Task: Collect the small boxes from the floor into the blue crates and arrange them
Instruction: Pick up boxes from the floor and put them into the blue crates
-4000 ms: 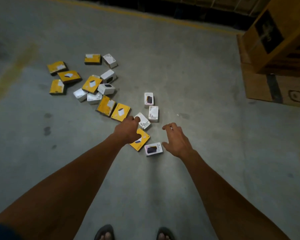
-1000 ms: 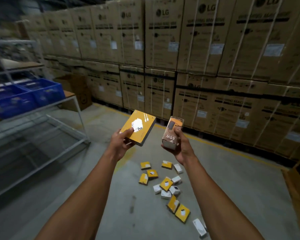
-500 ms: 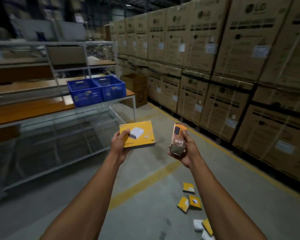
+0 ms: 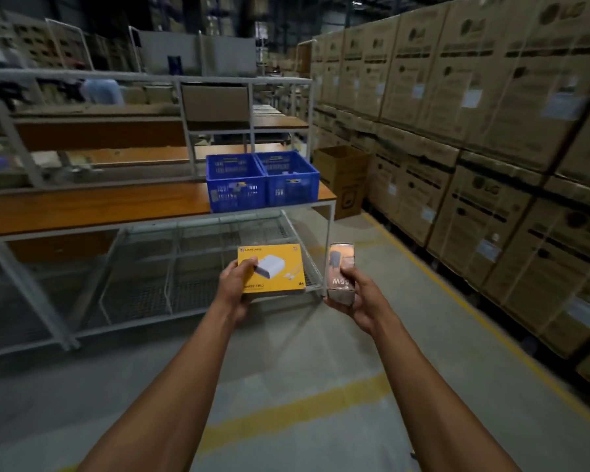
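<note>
Blue crates (image 4: 262,180) interiors hidden by walls; white box (image 4: 341,272) print blurred

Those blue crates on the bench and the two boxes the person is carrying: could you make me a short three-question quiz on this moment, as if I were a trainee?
1. True or false: the left hand grips the yellow box.
2. Multiple choice: where do the two blue crates stand? A) on the floor B) side by side on the wooden bench top C) on the wire shelf under it
3. Fill in: the right hand holds a narrow box printed with "65__".

Key
1. True.
2. B, at the bench's near end.
3. W; the print reads upside down from this view.
</note>
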`<move>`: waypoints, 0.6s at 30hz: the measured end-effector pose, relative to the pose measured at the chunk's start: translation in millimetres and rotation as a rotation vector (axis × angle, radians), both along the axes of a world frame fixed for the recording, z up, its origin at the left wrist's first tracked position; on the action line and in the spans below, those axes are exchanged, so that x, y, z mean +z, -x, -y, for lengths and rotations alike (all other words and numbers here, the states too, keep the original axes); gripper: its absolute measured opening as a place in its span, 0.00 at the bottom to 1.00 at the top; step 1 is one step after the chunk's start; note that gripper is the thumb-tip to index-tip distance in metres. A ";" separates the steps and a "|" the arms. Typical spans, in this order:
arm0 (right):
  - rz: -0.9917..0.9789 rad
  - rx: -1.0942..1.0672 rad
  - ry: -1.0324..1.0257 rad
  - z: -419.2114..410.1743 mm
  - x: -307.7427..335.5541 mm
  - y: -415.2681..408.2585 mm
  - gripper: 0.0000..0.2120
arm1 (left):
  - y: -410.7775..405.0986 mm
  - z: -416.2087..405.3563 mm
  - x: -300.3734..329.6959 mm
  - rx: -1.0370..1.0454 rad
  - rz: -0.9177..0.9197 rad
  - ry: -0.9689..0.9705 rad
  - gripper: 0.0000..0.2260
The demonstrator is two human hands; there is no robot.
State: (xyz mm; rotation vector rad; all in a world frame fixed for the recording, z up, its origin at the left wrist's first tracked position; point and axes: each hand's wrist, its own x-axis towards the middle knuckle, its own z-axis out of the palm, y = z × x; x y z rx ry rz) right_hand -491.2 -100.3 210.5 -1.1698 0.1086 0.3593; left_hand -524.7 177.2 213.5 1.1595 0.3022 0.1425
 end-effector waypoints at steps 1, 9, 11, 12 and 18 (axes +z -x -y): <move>0.008 0.005 0.016 -6.0 -3.4 -18.3 0.32 | -15.4 -5.7 -4.0 0.020 -0.013 0.003 0.15; 0.077 0.017 0.139 -71.1 -18.2 -184.3 0.26 | -180.5 -71.7 -35.4 0.086 -0.063 0.004 0.18; 0.060 0.001 0.203 -94.5 -15.4 -232.1 0.25 | -229.6 -90.4 -35.4 0.108 -0.096 0.010 0.17; 0.041 -0.007 0.235 -106.8 -13.9 -258.4 0.25 | -255.6 -101.2 -35.0 0.129 -0.130 0.016 0.17; 0.029 -0.025 0.319 -184.8 15.2 -402.2 0.21 | -405.5 -183.6 -30.8 0.203 -0.280 0.032 0.23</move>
